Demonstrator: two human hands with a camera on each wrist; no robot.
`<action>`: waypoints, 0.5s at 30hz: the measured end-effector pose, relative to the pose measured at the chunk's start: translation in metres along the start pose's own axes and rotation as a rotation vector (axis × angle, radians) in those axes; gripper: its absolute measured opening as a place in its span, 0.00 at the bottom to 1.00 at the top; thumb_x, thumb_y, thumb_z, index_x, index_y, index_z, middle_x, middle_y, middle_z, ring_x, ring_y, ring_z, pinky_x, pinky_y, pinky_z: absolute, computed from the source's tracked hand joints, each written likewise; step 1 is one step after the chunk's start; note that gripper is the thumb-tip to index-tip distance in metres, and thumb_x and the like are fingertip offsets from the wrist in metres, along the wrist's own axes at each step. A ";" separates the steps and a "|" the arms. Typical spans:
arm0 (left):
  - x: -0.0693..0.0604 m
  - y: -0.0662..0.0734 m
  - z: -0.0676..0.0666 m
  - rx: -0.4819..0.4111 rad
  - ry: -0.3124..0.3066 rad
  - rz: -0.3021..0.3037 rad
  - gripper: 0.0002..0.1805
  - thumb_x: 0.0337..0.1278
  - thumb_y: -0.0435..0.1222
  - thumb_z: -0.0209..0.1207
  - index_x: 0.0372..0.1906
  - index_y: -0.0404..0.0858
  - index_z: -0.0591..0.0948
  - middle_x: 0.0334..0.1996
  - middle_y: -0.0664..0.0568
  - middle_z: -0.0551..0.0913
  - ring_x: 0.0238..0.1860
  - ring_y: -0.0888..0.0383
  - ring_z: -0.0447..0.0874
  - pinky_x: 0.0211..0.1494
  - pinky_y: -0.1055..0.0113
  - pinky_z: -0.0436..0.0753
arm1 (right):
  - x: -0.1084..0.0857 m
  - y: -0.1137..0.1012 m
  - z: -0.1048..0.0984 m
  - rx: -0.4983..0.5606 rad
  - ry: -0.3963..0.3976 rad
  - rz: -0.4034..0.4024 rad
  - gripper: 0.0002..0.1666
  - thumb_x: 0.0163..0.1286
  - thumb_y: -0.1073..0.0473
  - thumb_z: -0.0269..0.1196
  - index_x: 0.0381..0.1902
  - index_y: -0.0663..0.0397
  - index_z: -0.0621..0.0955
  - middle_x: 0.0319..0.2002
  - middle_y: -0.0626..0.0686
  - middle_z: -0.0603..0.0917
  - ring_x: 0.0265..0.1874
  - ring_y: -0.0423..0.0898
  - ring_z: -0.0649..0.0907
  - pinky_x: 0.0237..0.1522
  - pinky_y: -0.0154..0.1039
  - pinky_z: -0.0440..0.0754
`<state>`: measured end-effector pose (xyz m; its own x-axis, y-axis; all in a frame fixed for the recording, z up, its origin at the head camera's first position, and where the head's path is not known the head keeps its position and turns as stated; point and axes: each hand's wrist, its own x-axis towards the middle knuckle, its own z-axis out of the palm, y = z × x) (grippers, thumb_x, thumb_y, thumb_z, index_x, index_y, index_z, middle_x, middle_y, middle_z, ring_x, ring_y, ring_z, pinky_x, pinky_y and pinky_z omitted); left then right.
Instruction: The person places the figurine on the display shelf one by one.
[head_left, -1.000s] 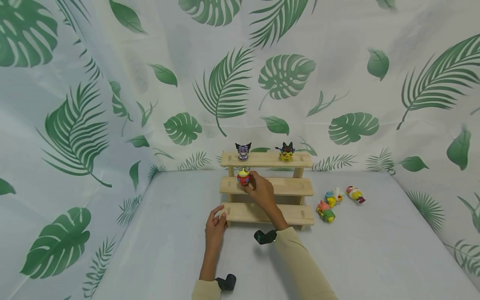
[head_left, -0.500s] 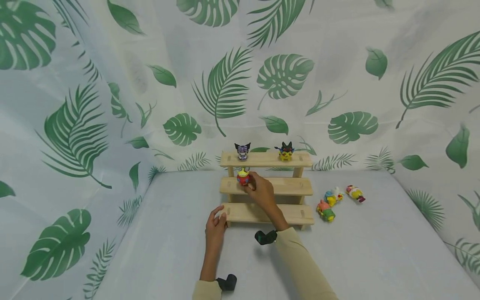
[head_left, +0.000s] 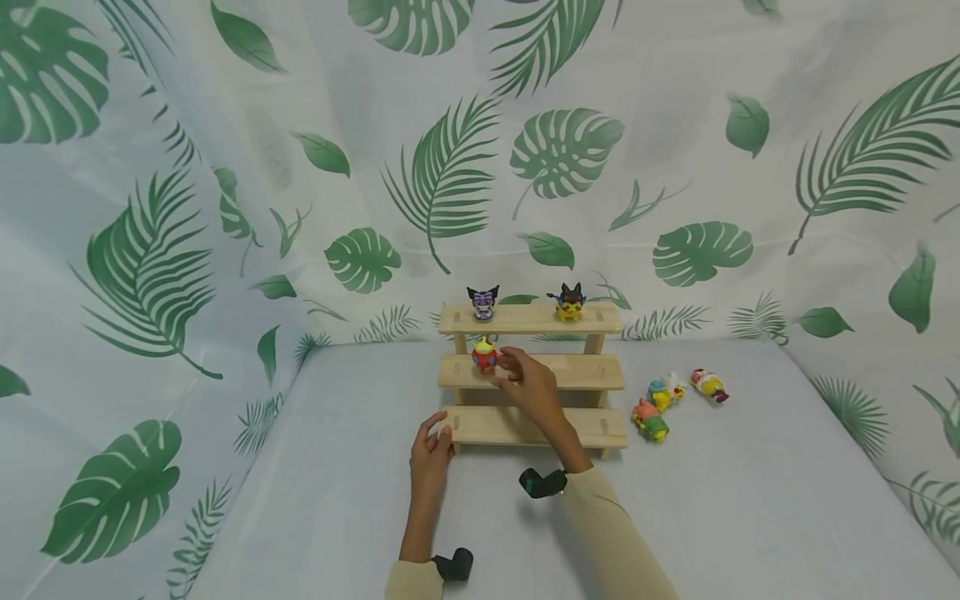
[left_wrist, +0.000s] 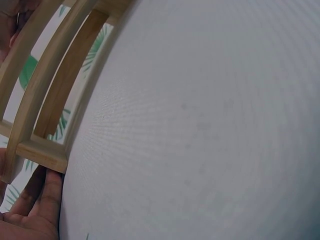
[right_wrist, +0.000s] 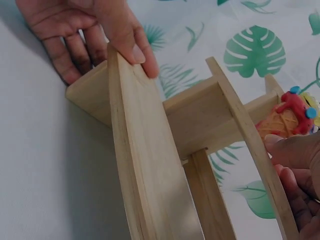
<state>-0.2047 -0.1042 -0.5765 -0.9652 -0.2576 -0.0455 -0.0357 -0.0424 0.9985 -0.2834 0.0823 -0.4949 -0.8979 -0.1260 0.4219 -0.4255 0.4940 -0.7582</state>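
Observation:
A small toy figurine (head_left: 484, 357) with a yellow top and red body stands on the middle step near its left end. Seen from the right wrist, the figurine (right_wrist: 287, 117) has a waffle-cone base with red icing and blue dots. My right hand (head_left: 531, 385) is just right of it, fingers loosened and parted; the thumb (right_wrist: 287, 150) lies close to the cone, contact unclear. My left hand (head_left: 431, 450) holds the left end of the bottom step of the wooden three-step display stand (head_left: 536, 427), with thumb and forefinger over the board and other fingers (left_wrist: 49, 200) below it.
On the top step stand a black-eared purple figurine (head_left: 483, 303) and a yellow figurine with a dark hood (head_left: 570, 303). Several figurines lie right of the stand, among them a pink-and-green one (head_left: 650, 421) and a yellow-and-white one (head_left: 708, 386). A leaf-print sheet hangs behind.
My right hand has let go of the red and yellow figurine and drawn slightly to the right and down. The figurine stays on the middle step. My left hand has kept its hold.

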 end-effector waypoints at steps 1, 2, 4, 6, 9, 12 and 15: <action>-0.001 0.002 0.000 -0.006 -0.002 -0.007 0.20 0.70 0.38 0.56 0.63 0.40 0.75 0.40 0.41 0.86 0.36 0.61 0.79 0.39 0.70 0.80 | -0.001 0.001 -0.001 0.012 -0.002 0.006 0.30 0.57 0.65 0.72 0.58 0.63 0.78 0.47 0.59 0.87 0.45 0.53 0.87 0.43 0.43 0.85; -0.003 0.005 0.000 -0.015 -0.005 -0.016 0.19 0.70 0.37 0.56 0.63 0.39 0.75 0.40 0.41 0.86 0.37 0.61 0.80 0.40 0.69 0.80 | -0.003 0.003 -0.002 0.025 -0.003 0.014 0.29 0.58 0.65 0.72 0.58 0.63 0.78 0.47 0.59 0.87 0.45 0.52 0.86 0.44 0.43 0.84; -0.008 0.012 -0.001 -0.028 -0.016 -0.020 0.20 0.70 0.36 0.55 0.63 0.38 0.75 0.40 0.40 0.85 0.38 0.59 0.80 0.41 0.67 0.81 | -0.005 0.007 -0.005 0.056 -0.001 0.018 0.29 0.58 0.67 0.71 0.58 0.63 0.77 0.48 0.59 0.87 0.46 0.52 0.86 0.44 0.42 0.84; -0.012 0.021 -0.001 -0.041 -0.030 -0.023 0.20 0.70 0.34 0.55 0.63 0.36 0.74 0.42 0.38 0.85 0.40 0.58 0.80 0.43 0.65 0.81 | -0.009 0.009 -0.009 0.097 0.007 0.010 0.28 0.59 0.68 0.70 0.58 0.64 0.77 0.48 0.60 0.86 0.46 0.53 0.85 0.45 0.41 0.84; -0.015 0.028 -0.001 -0.040 -0.045 -0.027 0.20 0.70 0.33 0.54 0.63 0.35 0.74 0.43 0.37 0.85 0.42 0.57 0.81 0.45 0.64 0.82 | -0.016 0.000 -0.022 0.160 0.037 -0.018 0.26 0.59 0.73 0.68 0.56 0.70 0.77 0.45 0.65 0.85 0.44 0.58 0.85 0.43 0.42 0.84; -0.010 0.022 -0.001 -0.045 -0.042 -0.034 0.20 0.70 0.33 0.54 0.63 0.36 0.74 0.43 0.36 0.84 0.42 0.58 0.81 0.45 0.64 0.82 | -0.024 -0.011 -0.038 0.189 0.093 -0.053 0.23 0.59 0.76 0.66 0.53 0.76 0.77 0.41 0.70 0.85 0.40 0.63 0.85 0.40 0.37 0.84; -0.004 0.011 -0.001 -0.055 -0.027 -0.023 0.19 0.70 0.34 0.54 0.63 0.38 0.74 0.44 0.37 0.84 0.42 0.60 0.81 0.45 0.65 0.82 | -0.031 -0.013 -0.054 0.226 0.164 -0.042 0.20 0.61 0.75 0.65 0.52 0.76 0.78 0.38 0.72 0.84 0.35 0.63 0.84 0.36 0.29 0.82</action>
<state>-0.2007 -0.1044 -0.5649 -0.9710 -0.2297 -0.0666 -0.0442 -0.1010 0.9939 -0.2441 0.1268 -0.4714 -0.8567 0.0080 0.5158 -0.4925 0.2847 -0.8224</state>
